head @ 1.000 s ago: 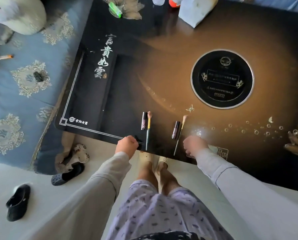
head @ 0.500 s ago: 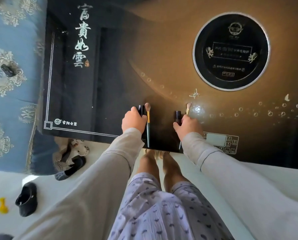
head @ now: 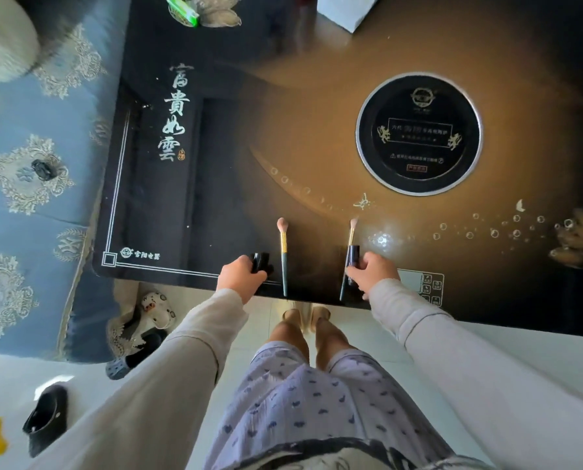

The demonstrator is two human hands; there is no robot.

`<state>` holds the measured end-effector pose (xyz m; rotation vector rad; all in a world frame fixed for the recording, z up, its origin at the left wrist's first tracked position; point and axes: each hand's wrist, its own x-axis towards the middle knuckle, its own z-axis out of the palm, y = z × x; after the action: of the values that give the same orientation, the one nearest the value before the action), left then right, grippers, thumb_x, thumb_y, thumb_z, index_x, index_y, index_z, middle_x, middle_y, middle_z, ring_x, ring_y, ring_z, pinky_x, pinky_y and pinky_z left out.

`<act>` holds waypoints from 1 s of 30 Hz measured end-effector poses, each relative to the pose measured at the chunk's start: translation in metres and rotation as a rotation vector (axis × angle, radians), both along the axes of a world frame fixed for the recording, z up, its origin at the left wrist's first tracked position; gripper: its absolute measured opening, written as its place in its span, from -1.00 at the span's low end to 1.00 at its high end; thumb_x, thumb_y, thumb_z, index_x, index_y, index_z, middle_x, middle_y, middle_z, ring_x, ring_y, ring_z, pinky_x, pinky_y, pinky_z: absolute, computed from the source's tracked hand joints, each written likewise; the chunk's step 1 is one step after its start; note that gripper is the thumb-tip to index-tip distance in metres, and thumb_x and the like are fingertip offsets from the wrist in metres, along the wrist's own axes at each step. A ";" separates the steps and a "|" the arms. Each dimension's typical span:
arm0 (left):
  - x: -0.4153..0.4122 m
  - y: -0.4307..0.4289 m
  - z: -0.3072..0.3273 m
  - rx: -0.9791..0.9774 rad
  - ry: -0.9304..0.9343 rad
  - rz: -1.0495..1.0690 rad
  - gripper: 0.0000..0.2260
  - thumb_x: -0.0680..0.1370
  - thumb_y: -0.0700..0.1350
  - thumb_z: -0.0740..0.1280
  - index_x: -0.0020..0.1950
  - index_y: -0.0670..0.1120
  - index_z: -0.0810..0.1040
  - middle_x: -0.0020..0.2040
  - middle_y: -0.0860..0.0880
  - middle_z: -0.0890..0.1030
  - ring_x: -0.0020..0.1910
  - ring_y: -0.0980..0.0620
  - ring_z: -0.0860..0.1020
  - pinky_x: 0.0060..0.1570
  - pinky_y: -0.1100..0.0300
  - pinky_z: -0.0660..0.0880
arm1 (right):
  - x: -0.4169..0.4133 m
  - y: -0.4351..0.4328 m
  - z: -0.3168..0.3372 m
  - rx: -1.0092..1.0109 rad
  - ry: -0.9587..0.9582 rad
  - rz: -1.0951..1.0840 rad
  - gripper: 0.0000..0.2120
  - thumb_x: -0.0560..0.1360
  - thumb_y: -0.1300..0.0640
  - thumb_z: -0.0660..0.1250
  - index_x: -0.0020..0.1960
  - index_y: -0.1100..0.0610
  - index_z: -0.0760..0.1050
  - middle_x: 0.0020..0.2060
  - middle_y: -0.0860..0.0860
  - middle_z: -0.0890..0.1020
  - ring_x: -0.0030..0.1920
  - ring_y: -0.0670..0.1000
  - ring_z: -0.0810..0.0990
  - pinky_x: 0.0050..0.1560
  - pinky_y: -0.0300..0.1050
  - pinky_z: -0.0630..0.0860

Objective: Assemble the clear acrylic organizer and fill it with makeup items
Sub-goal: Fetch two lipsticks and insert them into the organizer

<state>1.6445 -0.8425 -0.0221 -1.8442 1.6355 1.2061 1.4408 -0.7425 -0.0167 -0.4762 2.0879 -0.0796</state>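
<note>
Gripping a dark, glossy left tube (head: 260, 261), the left hand (head: 239, 278) sits right at the near edge of the table (head: 215, 198), fingers curled round the tube's lower end, its top poking out. Over on the other side, same story: the right hand (head: 373, 271) has its fingers wrapped round the right tube (head: 352, 256), another short black cylinder, held upright-ish with the cap end pointing away from the person.

Between the hands lies the left brush (head: 284, 259), flat on the tabletop: soft pink rounded bristles, gold ferrule, slim dark green handle reaching the table edge, just beside the left hand but apart from it. The right brush (head: 351, 235) matches it, with a smaller pink tip; its handle runs down behind the right tube and past the thumb, and I cannot tell whether the fingers pinch it too.

The table is slick and mirror-like, black fading to a golden brown, with a round silver-rimmed burner (head: 419, 134) set in it and a touch panel (head: 427, 288) by the right wrist. At the far edge, a petal-shaped dish (head: 222, 15) holds a green packet (head: 181, 10), near a white box (head: 347, 11). Left of the table, a blue cover (head: 39, 198) with pale ornate embroidery.
</note>
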 end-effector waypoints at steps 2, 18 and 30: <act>0.011 0.014 0.014 0.009 0.015 0.022 -0.81 0.47 -0.16 0.28 -0.32 -0.09 0.33 -0.29 -0.10 0.51 -0.39 -0.05 0.49 -0.34 0.21 0.45 | -0.002 0.017 0.009 0.000 -0.026 -0.029 -0.77 0.41 0.09 0.31 -0.35 0.10 0.34 -0.11 0.21 0.66 -0.09 0.21 0.64 -0.03 0.10 0.61; 0.046 0.076 0.050 0.017 -0.010 0.082 -0.86 0.46 -0.22 0.32 -0.26 -0.09 0.41 0.02 -0.27 0.66 0.01 -0.21 0.63 0.06 0.06 0.56 | -0.025 0.107 0.032 0.032 -0.015 -0.115 -0.88 0.43 0.11 0.32 -0.17 0.15 0.44 -0.28 0.09 0.57 -0.41 0.08 0.51 -0.48 -0.22 0.43; 0.020 0.031 0.048 -0.064 -0.050 -0.483 -0.72 0.46 -0.15 0.31 -0.40 0.01 0.30 -0.03 -0.21 0.66 0.03 -0.18 0.59 -0.07 0.18 0.45 | 0.034 0.191 0.047 -0.024 -0.025 -0.649 -0.89 0.42 0.22 0.34 -0.08 0.22 0.50 -0.21 0.12 0.55 -0.33 0.09 0.53 -0.59 -0.35 0.40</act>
<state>1.6648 -0.8119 0.0260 -1.3795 1.9574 0.8973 1.4751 -0.5518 0.0304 0.2037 2.1408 -0.4849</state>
